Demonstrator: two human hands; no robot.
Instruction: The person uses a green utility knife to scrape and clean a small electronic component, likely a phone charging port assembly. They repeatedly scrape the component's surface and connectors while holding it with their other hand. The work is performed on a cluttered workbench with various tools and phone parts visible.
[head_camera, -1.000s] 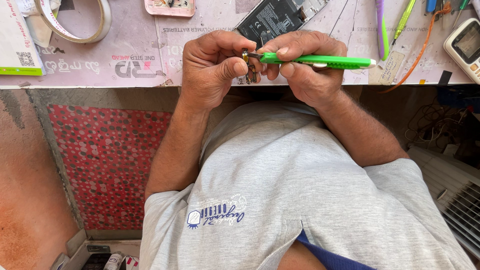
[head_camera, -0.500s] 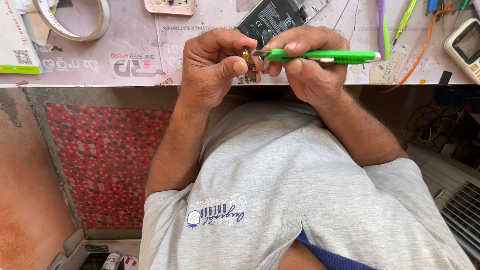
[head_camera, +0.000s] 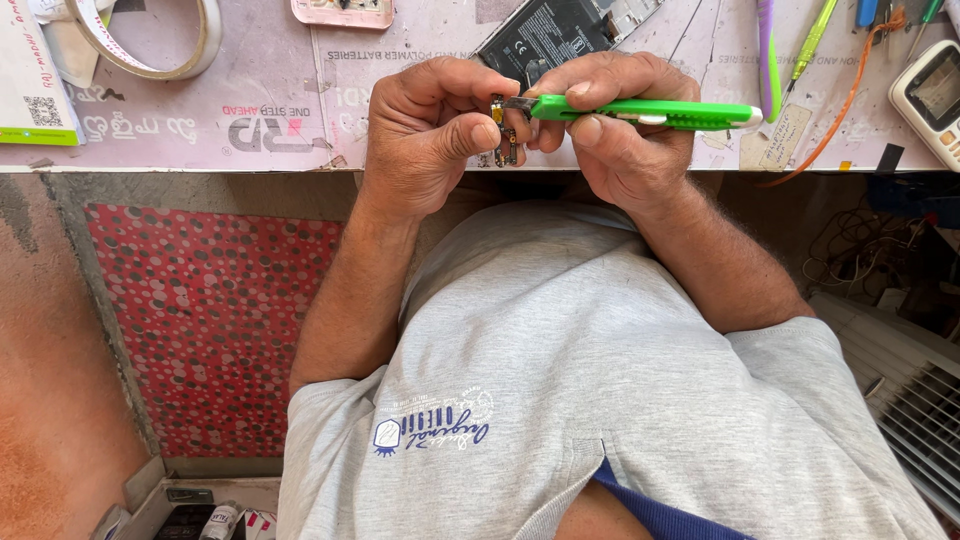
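Note:
My left hand pinches a small metal electronic part between thumb and fingers, just above the near edge of the pink work table. My right hand grips a green utility knife, handle pointing right. Its short blade tip touches the top of the small part. Both hands meet in front of my grey shirt. A black phone battery lies on the table right behind the hands.
A roll of tape lies at the table's far left beside a white and green box. Green pens, an orange wire and a white meter sit at right. Below left hangs a red dotted panel.
Both hands with the knife and the part have drifted slightly up toward the battery. The grips are the same.

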